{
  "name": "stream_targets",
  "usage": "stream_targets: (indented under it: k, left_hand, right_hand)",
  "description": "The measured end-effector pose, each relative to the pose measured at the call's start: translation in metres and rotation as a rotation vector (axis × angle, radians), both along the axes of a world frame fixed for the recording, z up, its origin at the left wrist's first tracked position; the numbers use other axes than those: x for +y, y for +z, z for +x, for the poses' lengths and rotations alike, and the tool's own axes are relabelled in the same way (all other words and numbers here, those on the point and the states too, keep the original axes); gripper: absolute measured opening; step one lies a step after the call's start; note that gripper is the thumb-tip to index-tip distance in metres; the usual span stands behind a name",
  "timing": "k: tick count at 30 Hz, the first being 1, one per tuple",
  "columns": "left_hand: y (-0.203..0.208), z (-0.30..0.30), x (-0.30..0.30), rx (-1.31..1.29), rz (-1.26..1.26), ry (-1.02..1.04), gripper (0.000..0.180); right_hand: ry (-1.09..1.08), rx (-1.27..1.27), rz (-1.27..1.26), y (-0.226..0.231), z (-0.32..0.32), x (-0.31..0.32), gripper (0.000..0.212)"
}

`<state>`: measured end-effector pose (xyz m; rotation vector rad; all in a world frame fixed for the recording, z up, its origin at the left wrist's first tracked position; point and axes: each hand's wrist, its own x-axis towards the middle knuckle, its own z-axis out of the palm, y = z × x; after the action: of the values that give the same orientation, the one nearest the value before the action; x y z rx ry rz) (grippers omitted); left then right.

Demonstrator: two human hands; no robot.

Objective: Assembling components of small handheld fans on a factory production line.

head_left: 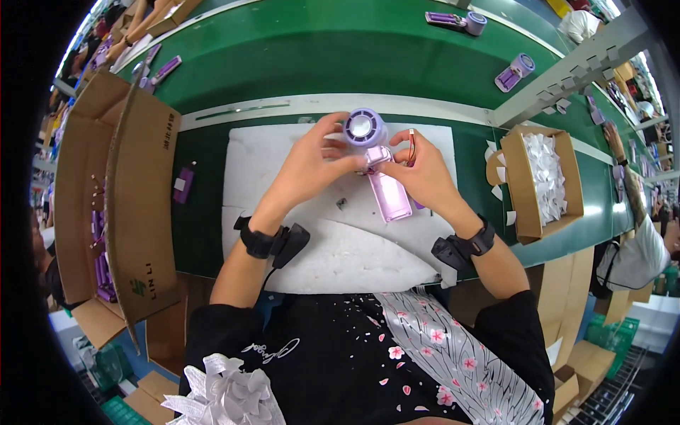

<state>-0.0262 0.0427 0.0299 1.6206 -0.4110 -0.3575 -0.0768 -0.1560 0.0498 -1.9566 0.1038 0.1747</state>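
Observation:
A light purple handheld fan [392, 195] lies over the white foam mat, its round head away from me and its handle shell open toward me. My left hand [308, 164] is closed around the fan's neck, with fingers beside the round head and the thumb at the neck. Closed at the other side of the neck, my right hand [427, 177] pinches a thin red and black wire lead [411, 147] with a white plug on its end. Its fingertips meet the left thumb there, hiding the joint. A bit of purple shows under the right hand; what it is cannot be made out.
The white foam mat [269, 212] carries small dark scraps. A tall cardboard box [145, 212] of purple battery cells stands left, with one purple cell [184, 184] beside it. At right sits a carton [528, 188] of white pieces. More fans [515, 73] lie on the green belt beyond.

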Motion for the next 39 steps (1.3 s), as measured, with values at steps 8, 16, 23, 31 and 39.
stream_targets:
  k: [8, 16, 23, 31, 39]
  left_hand:
    - [-0.007, -0.009, 0.000, 0.014, 0.224, -0.219, 0.028]
    - [-0.008, -0.011, -0.001, -0.200, 0.132, -0.224, 0.017]
    - [-0.010, -0.010, -0.004, -0.226, 0.128, -0.212, 0.017]
    - [-0.003, -0.010, -0.006, 0.040, 0.087, -0.210, 0.019]
    - [-0.006, -0.008, -0.004, 0.125, 0.079, -0.213, 0.025]
  right_hand:
    - [-0.041, -0.028, -0.231, -0.003, -0.007, 0.002, 0.031]
    - [0.103, -0.446, -0.407, -0.015, -0.015, 0.005, 0.021]
    - [0.137, -0.393, -0.397, -0.011, -0.016, 0.005, 0.017]
    - [0.117, -0.367, -0.397, -0.012, -0.013, 0.007, 0.015]
    - [0.124, -0.285, -0.414, -0.005, -0.011, 0.010, 0.015]
